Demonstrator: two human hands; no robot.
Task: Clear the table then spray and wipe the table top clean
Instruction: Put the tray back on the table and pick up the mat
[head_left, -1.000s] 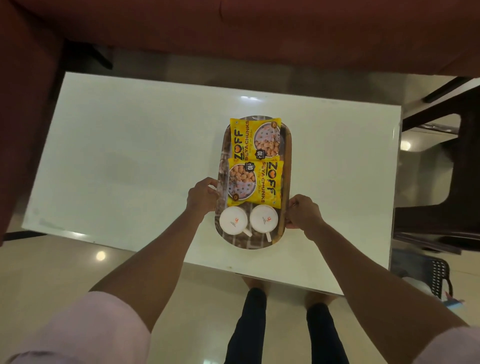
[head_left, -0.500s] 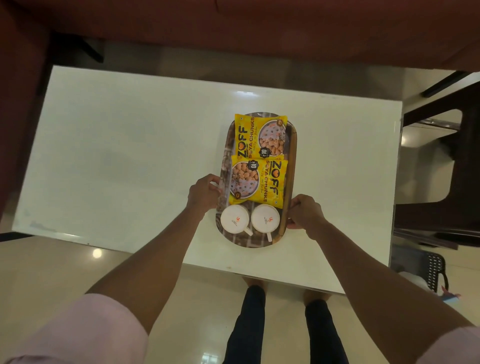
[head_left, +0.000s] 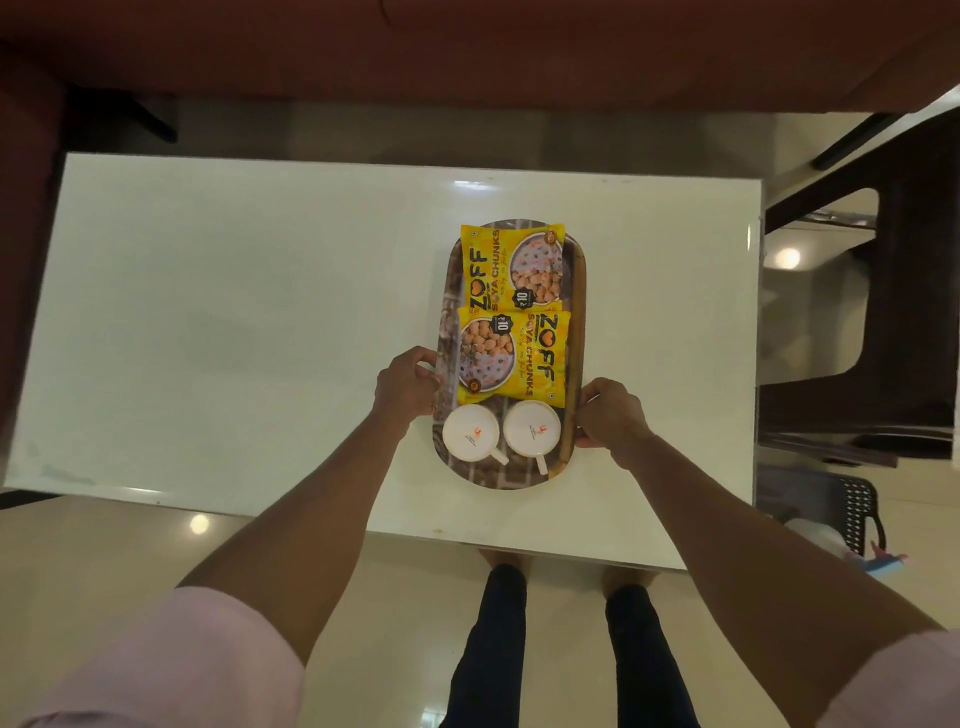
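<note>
An oval brown tray (head_left: 577, 291) lies lengthwise on the white table top (head_left: 234, 322), right of centre. Two yellow snack packets rest on it, the far packet (head_left: 511, 267) and the near packet (head_left: 514, 358). Two white cups stand at its near end, the left cup (head_left: 470, 433) and the right cup (head_left: 532, 430). My left hand (head_left: 405, 384) grips the tray's left rim. My right hand (head_left: 610, 415) grips the right rim. Whether the tray is lifted off the table cannot be told.
A dark red sofa (head_left: 467, 47) runs along the far side of the table. A dark chair (head_left: 904, 322) stands to the right, and a black perforated basket (head_left: 852, 509) sits on the floor at the near right. My legs (head_left: 498, 649) stand at the near edge.
Both hands have stayed on the tray's rims. The view has shifted slightly, so the tray and table sit a little differently in the picture; no clear motion of the tray over the table.
</note>
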